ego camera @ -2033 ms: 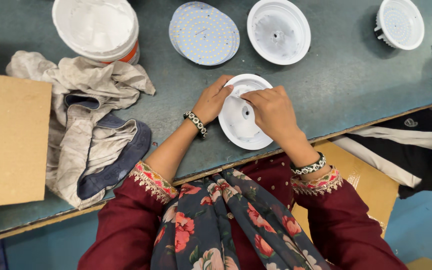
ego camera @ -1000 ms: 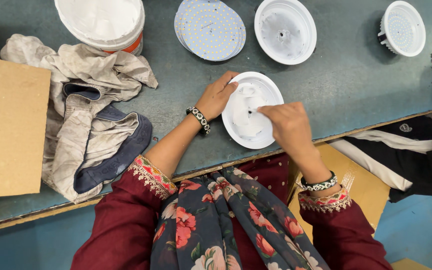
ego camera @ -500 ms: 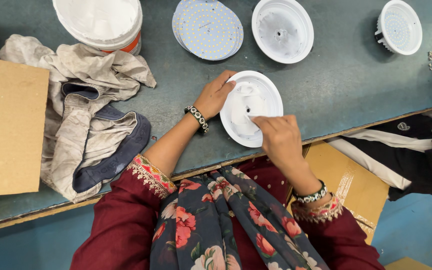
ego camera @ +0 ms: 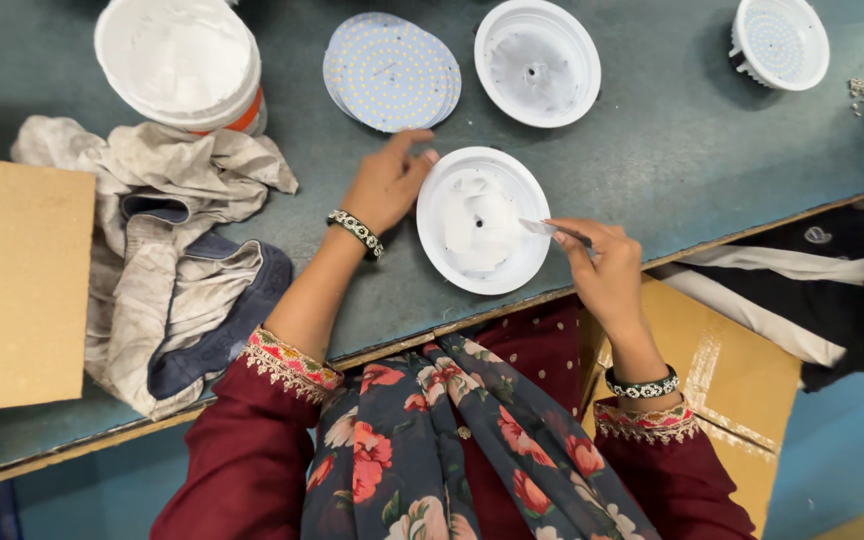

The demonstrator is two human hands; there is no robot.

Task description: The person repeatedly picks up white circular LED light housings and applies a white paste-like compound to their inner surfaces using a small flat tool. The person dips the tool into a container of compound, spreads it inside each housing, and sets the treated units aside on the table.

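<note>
The right hand (ego camera: 607,270) pinches a thin flat tool (ego camera: 547,230) between its fingers, tip over the white round housing (ego camera: 482,220) on the counter (ego camera: 652,170), while the left hand (ego camera: 387,180), fingers loosely spread, steadies its rim at nine o'clock, LED discs (ego camera: 392,72) lying at eleven.

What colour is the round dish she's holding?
White; the round dish shows best in the head view.

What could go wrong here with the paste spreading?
1. The white housing lies close to the table edge; a hard stroke of the blade in the right hand might push it off.
2. The left hand only touches the rim, so the housing may rotate.
3. Paste could smear onto fingers.
</note>
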